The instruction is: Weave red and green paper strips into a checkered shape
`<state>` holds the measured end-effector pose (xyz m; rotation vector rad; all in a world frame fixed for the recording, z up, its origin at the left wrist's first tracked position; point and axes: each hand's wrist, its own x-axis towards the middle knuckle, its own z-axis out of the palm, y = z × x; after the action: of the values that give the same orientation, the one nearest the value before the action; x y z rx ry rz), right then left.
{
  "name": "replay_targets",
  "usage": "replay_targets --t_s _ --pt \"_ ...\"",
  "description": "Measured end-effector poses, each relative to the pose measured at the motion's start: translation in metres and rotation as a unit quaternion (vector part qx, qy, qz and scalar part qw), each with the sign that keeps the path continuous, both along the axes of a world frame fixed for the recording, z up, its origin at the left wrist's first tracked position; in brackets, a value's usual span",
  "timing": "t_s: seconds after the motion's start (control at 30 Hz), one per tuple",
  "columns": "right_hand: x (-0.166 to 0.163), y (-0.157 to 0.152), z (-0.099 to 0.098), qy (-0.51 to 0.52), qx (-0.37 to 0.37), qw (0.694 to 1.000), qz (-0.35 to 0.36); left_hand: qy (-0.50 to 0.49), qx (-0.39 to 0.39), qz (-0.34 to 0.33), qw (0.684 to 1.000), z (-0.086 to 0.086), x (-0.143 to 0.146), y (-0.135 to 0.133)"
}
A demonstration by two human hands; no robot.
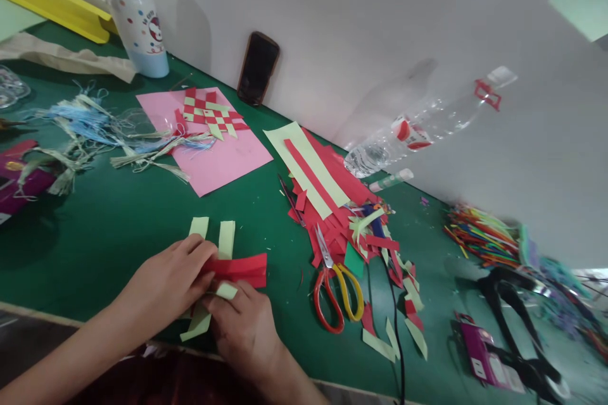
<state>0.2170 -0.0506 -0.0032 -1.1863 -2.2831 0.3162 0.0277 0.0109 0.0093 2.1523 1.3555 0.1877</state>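
My left hand (166, 285) and my right hand (244, 326) meet near the front edge of the green table (118, 228). Both pinch a small weave of paper strips: red strips (242, 267) running sideways, crossed by pale green strips (227, 238) that stick out above and below. My left fingers press on the left end of the red strips. My right thumb and fingers hold a pale green strip end (227, 291) at the lower side. Part of the weave is hidden under my hands.
Red-and-yellow-handled scissors (335, 294) lie right of my hands beside a heap of red and green paper scraps (342, 202). A pink sheet (213, 145) carries a finished woven piece. A phone (258, 68), a toppled plastic bottle (408, 136), a cup (137, 19), string bundles and coloured sticks (479, 234) stand around.
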Motion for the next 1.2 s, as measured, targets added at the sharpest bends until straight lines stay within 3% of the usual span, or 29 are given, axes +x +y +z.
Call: replay_targets --t_s 0.27,0.53,0.83,1.2 --pt "0.0003 -0.0018 -0.0038 -0.004 -0.028 1.0 0.005 0.005 -0.009 -0.008 1.0 0.0007 0.0014 0.0023" --pt "0.0004 0.0017 -0.0028 0.034 -0.009 0.999 0.021 -0.006 -0.001 0.002 1.0 0.0019 0.0024 0.0014" --pt "0.0011 -0.0028 -0.0051 -0.026 -0.031 0.999 0.011 0.008 0.007 -0.002 1.0 -0.0016 0.0008 0.0003" --pt "0.0001 -0.0005 -0.0026 0.012 -0.004 1.0 0.022 0.026 0.01 0.0 1.0 -0.0005 0.0035 -0.0028"
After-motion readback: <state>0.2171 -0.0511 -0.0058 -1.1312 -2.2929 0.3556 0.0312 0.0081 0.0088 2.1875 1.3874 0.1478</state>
